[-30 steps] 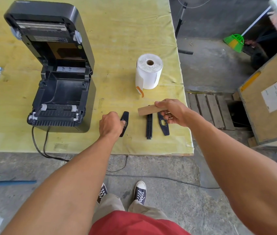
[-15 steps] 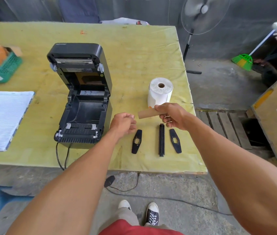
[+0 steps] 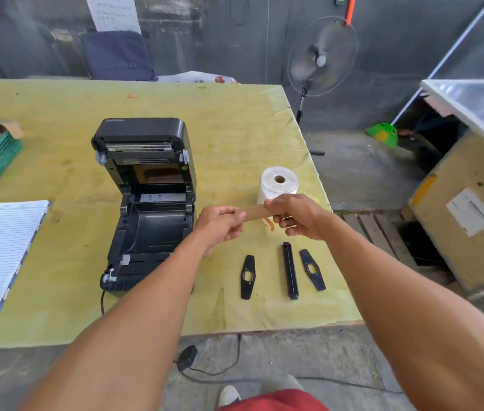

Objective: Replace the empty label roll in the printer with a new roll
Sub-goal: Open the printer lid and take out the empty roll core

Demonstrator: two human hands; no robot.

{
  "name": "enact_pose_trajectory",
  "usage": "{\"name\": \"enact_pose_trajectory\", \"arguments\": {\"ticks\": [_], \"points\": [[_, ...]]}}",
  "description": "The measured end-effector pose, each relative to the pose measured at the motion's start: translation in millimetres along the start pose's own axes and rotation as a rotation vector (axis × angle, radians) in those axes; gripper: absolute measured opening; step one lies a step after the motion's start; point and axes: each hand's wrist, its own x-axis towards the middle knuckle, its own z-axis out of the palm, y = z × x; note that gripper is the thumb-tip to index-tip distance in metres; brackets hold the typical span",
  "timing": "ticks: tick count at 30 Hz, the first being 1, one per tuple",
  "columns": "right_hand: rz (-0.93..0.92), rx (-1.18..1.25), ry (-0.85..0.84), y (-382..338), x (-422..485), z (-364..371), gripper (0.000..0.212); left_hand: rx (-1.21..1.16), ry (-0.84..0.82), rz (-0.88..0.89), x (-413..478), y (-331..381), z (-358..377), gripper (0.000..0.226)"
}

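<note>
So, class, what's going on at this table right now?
A person holds the empty cardboard core between the left hand and right hand, above the table. The printer stands open with its bay empty. The new label roll stands upright behind the hands, and the black spindle and two guide plates lie untouched near the front edge.
</note>
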Motion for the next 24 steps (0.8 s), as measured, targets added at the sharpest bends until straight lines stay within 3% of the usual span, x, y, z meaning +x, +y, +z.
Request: {"name": "enact_pose_trajectory", "arguments": {"ticks": [4,12,17,20,24], "points": [[0.039,-0.052,0.0,11.5,2.5,3.1,0.019,0.143,0.025,0.004,6.1,-6.5,-3.3,0.02],[0.191,-0.544,-0.146,49.4,19.7,9.3,0.029,0.527,-0.007,-0.024,18.6,-43.0,-3.7,0.031],[0.356,-0.442,-0.281,66.6,30.7,15.0,0.038,0.404,-0.045,-0.115,34.5,-50.9,25.0,0.027],[0.384,-0.474,-0.307,75.6,30.5,17.1,0.046,0.491,-0.041,-0.084,35.6,-56.3,40.2,0.015],[0.38,-0.552,-0.295,96.3,30.5,13.4,0.044,0.665,-0.086,-0.055,39.2,-64.5,61.4,0.016]]}}
